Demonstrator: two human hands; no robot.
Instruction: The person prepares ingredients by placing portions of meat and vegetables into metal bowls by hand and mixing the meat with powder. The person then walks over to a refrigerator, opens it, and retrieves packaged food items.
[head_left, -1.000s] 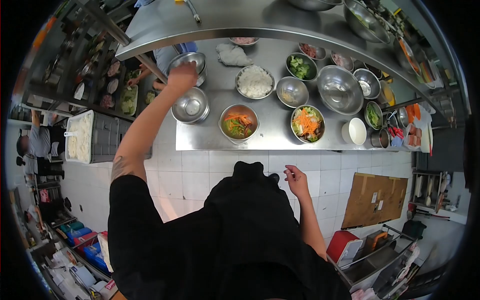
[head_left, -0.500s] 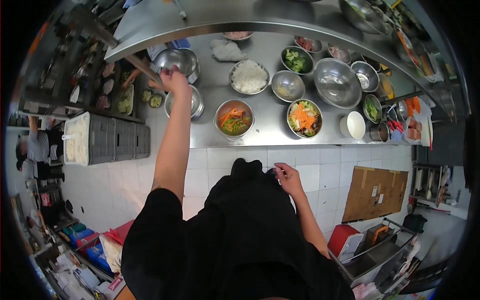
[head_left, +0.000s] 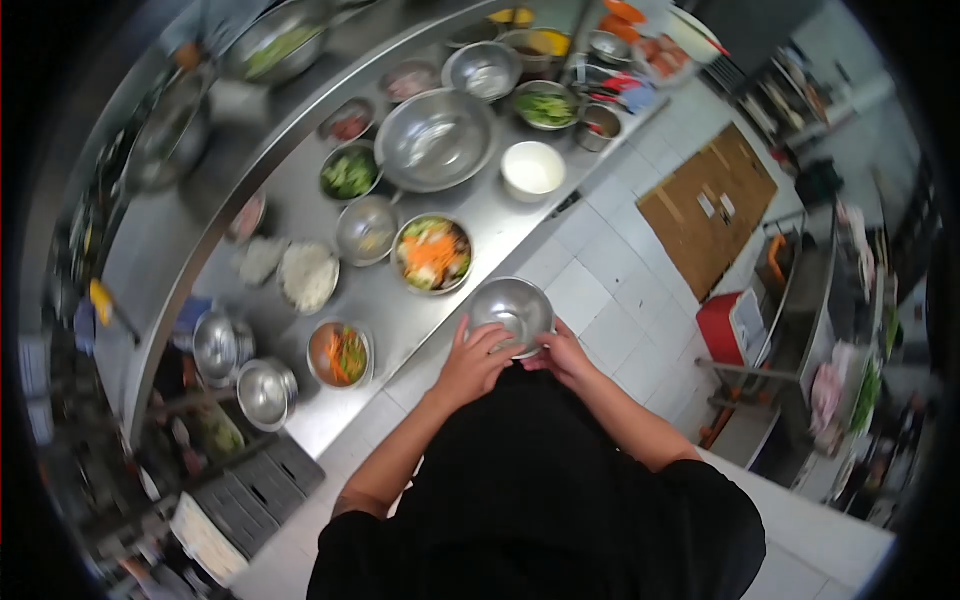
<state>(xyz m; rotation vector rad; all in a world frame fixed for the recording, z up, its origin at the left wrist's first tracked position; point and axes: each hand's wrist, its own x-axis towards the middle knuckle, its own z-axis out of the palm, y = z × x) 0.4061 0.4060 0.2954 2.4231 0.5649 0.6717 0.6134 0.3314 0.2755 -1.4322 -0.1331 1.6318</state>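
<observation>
A steel bowl (head_left: 512,302) is held in front of my body, past the counter's edge and over the floor. My left hand (head_left: 474,364) grips its near left rim, fingers reaching over the side. On the near right, my right hand (head_left: 562,355) closes on the rim. Nothing shows inside the bowl. On the counter close by stands a bowl of shredded carrot and greens (head_left: 434,254). Further left is a bowl of carrot strips and green vegetables (head_left: 341,355).
The steel counter (head_left: 400,325) also bears a rice bowl (head_left: 308,277), a broccoli bowl (head_left: 350,171), a large steel bowl (head_left: 436,142) and a white tub (head_left: 533,171). Stacked steel bowls (head_left: 266,393) stand at its left end. An overhead shelf (head_left: 250,165) crosses above. Cardboard (head_left: 707,212) lies right.
My left hand has brought a steel bowl from the stack at the left to my body. My right hand has come up onto its rim. My view has turned right.
</observation>
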